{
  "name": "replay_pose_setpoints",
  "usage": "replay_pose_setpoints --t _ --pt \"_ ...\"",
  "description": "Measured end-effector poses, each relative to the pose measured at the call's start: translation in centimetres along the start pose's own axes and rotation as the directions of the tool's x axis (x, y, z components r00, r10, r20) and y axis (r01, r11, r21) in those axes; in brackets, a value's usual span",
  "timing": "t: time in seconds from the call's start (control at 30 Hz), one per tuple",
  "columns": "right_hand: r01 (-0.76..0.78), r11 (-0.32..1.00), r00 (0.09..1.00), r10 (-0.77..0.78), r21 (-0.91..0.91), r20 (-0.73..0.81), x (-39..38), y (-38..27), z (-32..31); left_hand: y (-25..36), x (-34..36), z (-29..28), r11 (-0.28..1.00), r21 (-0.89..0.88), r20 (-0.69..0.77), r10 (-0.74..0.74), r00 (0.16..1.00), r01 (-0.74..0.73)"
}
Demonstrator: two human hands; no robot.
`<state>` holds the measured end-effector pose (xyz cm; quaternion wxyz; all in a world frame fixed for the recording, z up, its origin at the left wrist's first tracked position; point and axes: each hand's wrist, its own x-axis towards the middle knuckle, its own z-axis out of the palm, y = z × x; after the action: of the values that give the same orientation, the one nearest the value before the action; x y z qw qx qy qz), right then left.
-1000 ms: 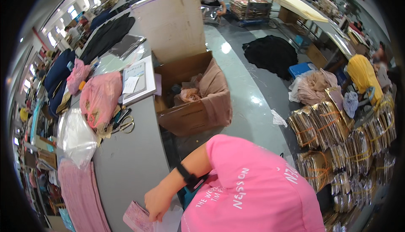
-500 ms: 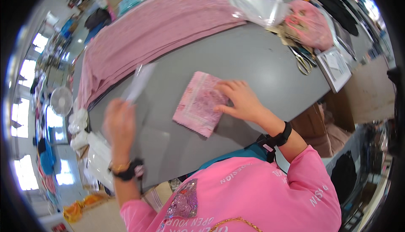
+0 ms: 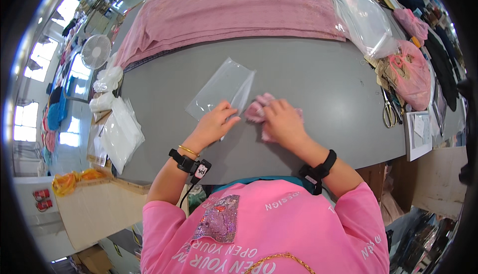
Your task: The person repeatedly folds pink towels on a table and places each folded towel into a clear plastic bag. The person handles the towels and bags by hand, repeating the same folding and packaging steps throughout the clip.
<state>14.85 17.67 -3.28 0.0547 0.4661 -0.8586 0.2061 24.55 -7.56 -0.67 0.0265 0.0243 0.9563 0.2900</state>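
On the grey table [image 3: 318, 75], a clear flat plastic bag [image 3: 224, 82] lies slanted in front of me. My left hand [image 3: 216, 120] is closed at the bag's near edge, with fingers bent and the thumb pointing to the right. Just right of the bag, my right hand [image 3: 285, 122] is wrapped round a folded pink cloth [image 3: 256, 110], which is bunched up under the fingers. Part of the cloth is hidden by the palm. The cloth and the bag are close together, the cloth's left end near the bag's opening side.
A long pile of pink fabric [image 3: 234, 10] spans the far side. White plastic bags [image 3: 122, 132] lie at the left edge. To the right are clear bags [image 3: 363, 17], a pink plastic bag [image 3: 411, 77], scissors [image 3: 389, 112] and a white box [image 3: 418, 134].
My left hand has brought the plastic bag from the left to the middle and laid it down. My right hand has gripped the flat-lying pink cloth, which is now bunched.
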Motion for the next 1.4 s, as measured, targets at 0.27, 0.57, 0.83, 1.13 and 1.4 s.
replay_pose_setpoints --t 0.27,0.57,0.83,1.13,1.4 --pt "0.165 0.951 0.942 -0.073 0.262 -0.329 -0.1 -2.1 -2.0 2.1 0.4 6.1 0.970 0.089 -0.285 0.244 0.927 -0.228" --pt "0.212 0.977 0.969 -0.212 -0.015 -0.127 4.6 -2.7 3.2 5.0 -0.3 0.9 0.985 0.084 -0.195 0.162 0.967 -0.148" --pt "0.317 0.919 0.913 -0.362 0.233 0.189 4.2 -1.8 -3.4 6.8 -4.1 -3.0 0.992 0.097 -0.166 0.096 0.981 -0.080" --pt "0.175 0.964 0.975 -0.198 0.201 0.103 6.6 -0.2 1.5 5.2 -1.2 6.6 0.981 0.158 -0.168 0.139 0.976 -0.113" --pt "0.183 0.981 0.973 -0.189 0.056 0.136 10.4 -2.2 3.8 5.5 -1.3 3.9 0.962 0.187 -0.076 0.216 0.973 -0.199"
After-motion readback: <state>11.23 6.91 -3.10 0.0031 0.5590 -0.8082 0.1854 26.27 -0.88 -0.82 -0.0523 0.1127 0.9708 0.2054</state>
